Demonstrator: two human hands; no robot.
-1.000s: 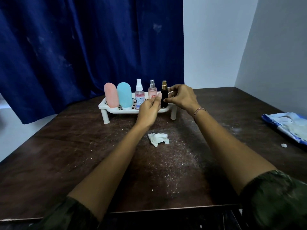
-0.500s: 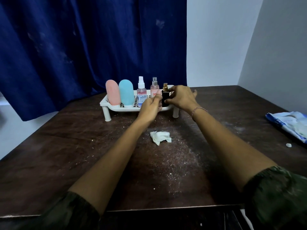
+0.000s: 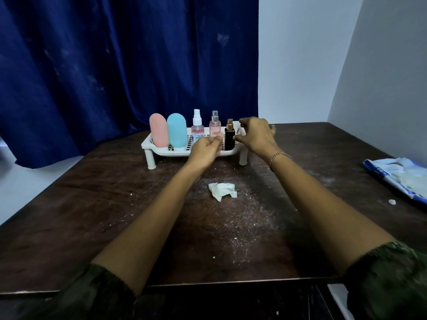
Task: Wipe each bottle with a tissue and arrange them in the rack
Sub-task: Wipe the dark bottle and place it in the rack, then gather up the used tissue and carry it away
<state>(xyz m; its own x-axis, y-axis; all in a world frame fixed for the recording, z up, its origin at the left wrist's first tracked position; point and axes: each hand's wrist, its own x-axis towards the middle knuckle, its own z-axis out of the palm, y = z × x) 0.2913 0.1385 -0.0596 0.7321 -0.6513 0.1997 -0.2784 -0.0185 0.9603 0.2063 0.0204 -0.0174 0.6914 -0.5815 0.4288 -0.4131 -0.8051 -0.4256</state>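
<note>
On the dark wooden surface [image 3: 92, 215], a white plastic rack [image 3: 147, 144] was set at 12 o'clock. A loosely curled left hand [image 3: 204, 152] and wide-spread right hand [image 3: 256, 137] were held either side of its black spray bottle [image 3: 229, 139], nothing gripped. A crumpled white tissue [image 3: 221, 190] was seen at 6 o'clock.

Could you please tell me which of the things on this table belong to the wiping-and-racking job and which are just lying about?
Job in hand:
- white rack
- pink bottle, blue bottle, clear spray bottle, pink spray bottle and black bottle, all standing in it
- crumpled tissue on the table

Lying about:
- blue packet at the right edge
- small white scrap beside it
</note>
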